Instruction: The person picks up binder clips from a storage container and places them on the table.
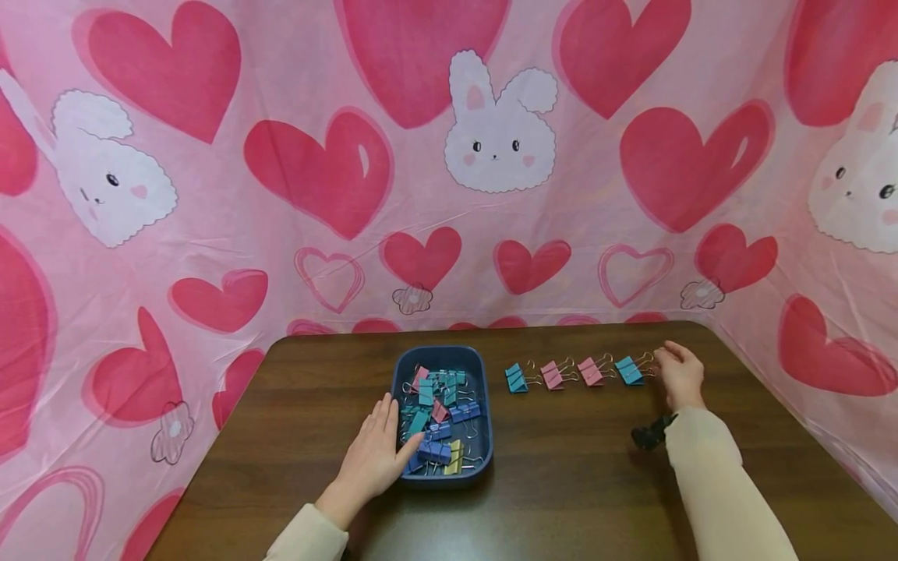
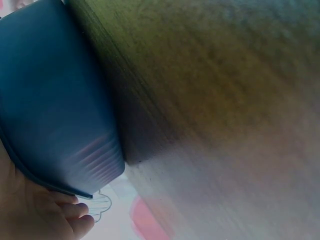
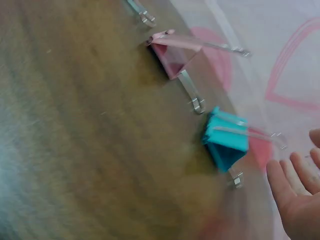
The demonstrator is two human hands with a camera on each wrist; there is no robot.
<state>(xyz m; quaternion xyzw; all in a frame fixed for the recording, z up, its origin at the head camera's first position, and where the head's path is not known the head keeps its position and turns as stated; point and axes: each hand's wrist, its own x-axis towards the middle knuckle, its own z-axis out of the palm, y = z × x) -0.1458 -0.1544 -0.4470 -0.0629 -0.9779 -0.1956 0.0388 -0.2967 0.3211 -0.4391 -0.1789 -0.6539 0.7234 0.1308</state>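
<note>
My left hand [image 1: 372, 452] rests along the left rim of a dark blue tray [image 1: 449, 481], its fingers fairly straight. In the left wrist view the tray's outer wall [image 2: 60, 95] fills the left side, with fingers [image 2: 37, 215] at the rim. Inside the tray lie several binder clips in teal, blue, pink and yellow. To the right, a row of binder clips runs blue [image 1: 516, 379], pink [image 1: 552, 377], pink [image 1: 591, 373], blue [image 1: 630, 372]. Just beyond the last clip's wire handles is my right hand [image 1: 680, 378], holding nothing; in the right wrist view its loose fingers are apart from the blue clip [image 3: 230, 140].
All of this is on a dark brown wooden table [image 1: 561, 483]. A pink cloth [image 1: 421, 202] with hearts and rabbits hangs behind and at both sides. A black strap-like object [image 1: 651, 433] sits at the right wrist.
</note>
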